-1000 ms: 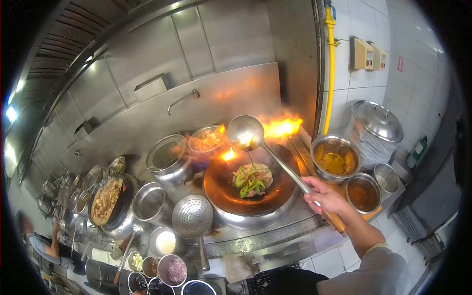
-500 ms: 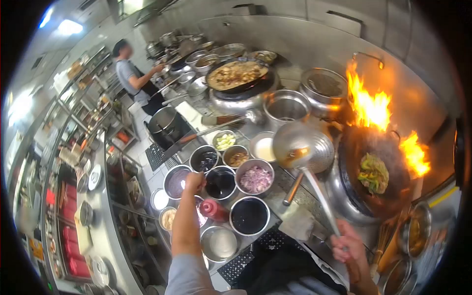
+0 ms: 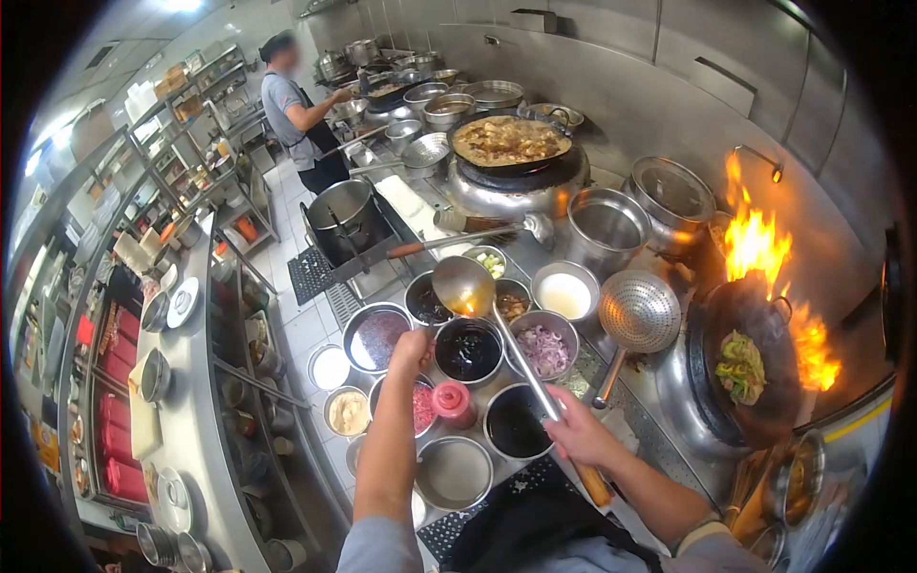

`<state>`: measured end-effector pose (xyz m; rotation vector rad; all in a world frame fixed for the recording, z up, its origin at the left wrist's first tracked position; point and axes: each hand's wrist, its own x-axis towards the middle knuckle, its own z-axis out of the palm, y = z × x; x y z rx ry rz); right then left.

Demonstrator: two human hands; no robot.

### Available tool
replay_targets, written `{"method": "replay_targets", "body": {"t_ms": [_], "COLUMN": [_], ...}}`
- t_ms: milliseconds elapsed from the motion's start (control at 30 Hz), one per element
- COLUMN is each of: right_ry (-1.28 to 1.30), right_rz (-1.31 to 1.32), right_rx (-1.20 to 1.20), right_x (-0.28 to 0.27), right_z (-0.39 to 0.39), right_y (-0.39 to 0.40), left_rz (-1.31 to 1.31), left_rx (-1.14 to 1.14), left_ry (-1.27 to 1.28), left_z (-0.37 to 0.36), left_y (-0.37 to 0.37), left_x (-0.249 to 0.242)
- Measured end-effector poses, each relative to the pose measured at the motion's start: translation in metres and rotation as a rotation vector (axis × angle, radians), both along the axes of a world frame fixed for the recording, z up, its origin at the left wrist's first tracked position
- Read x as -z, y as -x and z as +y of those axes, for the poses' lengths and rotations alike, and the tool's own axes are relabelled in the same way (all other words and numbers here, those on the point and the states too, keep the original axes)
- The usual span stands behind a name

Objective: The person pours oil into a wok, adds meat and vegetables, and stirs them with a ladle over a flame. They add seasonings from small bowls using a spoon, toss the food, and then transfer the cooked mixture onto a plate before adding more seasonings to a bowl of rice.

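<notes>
Your right hand (image 3: 578,430) is wrapped firmly around the ladle (image 3: 464,285), low on its metal shaft, fingers closed about it with no gap; the wooden end sticks out below your grip. The ladle slants up and away from you, its bowl above the cluster of seasoning containers, near the dark sauce pot (image 3: 469,349). Can't tell what, if anything, is in the ladle.

Your left hand (image 3: 413,350) is over the same cluster, between the dark sauce pot and the pot of purplish liquid (image 3: 374,336). Fingers look bent inward; can't tell how tightly, or whether they have hold of anything.

Near your arms: bowl of chopped purple onion (image 3: 544,349), red squeeze bottle (image 3: 454,401), bowl of pinkish-red bits (image 3: 423,409), pot of black liquid (image 3: 519,420). Bowl of white liquid (image 3: 565,294) sits farther up.

Perforated skimmer (image 3: 640,310) lies on the counter, handle toward you. On your right, the burner wok (image 3: 712,329) contains a green-and-yellow stir-fry (image 3: 740,368), tall flames (image 3: 759,248) at its far and right edges. Beyond the containers, a large pan of browned food (image 3: 511,141); a co-worker (image 3: 296,115) stands past it, arm toward another stove.
</notes>
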<state>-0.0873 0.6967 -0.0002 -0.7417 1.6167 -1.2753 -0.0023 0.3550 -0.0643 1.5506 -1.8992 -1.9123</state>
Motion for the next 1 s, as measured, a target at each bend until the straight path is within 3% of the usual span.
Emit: {"method": "replay_targets", "body": {"t_ms": [67,100,267,500,567,600,667,700,767,800,867,900,933,967,1000], "right_ry": [-0.048,-0.053,-0.078,-0.088,-0.018,-0.009,0.159,0.182,0.443,0.488,0.624,0.654,0.711,0.636,0.537], "right_rz": [0.052,0.047,0.097,0.025,-0.292,-0.295,-0.862,-0.856,-1.221,-1.198,-1.225,-1.207,-1.170,-0.915,-0.674], "right_rx": [0.001,0.004,-0.043,-0.058,-0.029,-0.021,0.031,0.046,0.024,0.054,0.051,0.137,0.199,0.330,0.468], "right_x": [-0.009,-0.008,0.005,0.016,0.018,0.019,0.022,0.024,0.024,0.020,0.007,-0.002,-0.010,-0.020,-0.029], "right_z": [-0.029,-0.039,-0.069,-0.077,-0.075,-0.073,-0.064,-0.056,-0.032,-0.017,0.025,0.051,0.080,0.112,0.145], "right_y": [0.009,0.012,0.018,0.018,0.019,0.018,0.019,0.018,0.014,0.015,0.016,0.019,0.024,0.028,0.030], "left_rz": [0.281,0.294,0.330,0.280,0.276,0.274,-0.019,-0.114,-0.115,-0.045,-0.219,-0.141,-0.281,-0.279,-0.207], "left_rx": [-0.328,-0.349,-0.347,-0.187,-0.044,-0.032,-0.030,-0.024,-0.049,0.055,0.284,0.380,0.524,0.581,0.535], "left_ry": [-0.194,-0.251,-0.250,0.007,0.191,0.197,0.660,0.768,0.922,0.937,1.035,0.922,1.006,1.049,0.856], "left_z": [0.014,0.016,0.025,0.020,0.005,0.002,0.004,0.012,0.016,0.035,0.036,0.062,0.049,0.054,0.063], "left_y": [-0.018,-0.027,-0.049,-0.053,-0.053,-0.054,-0.047,-0.049,-0.060,-0.071,-0.103,-0.112,-0.135,-0.151,-0.162], "left_x": [0.001,0.003,0.000,-0.002,0.015,0.017,-0.004,-0.022,-0.019,-0.050,-0.036,-0.068,-0.027,-0.017,-0.018]}}
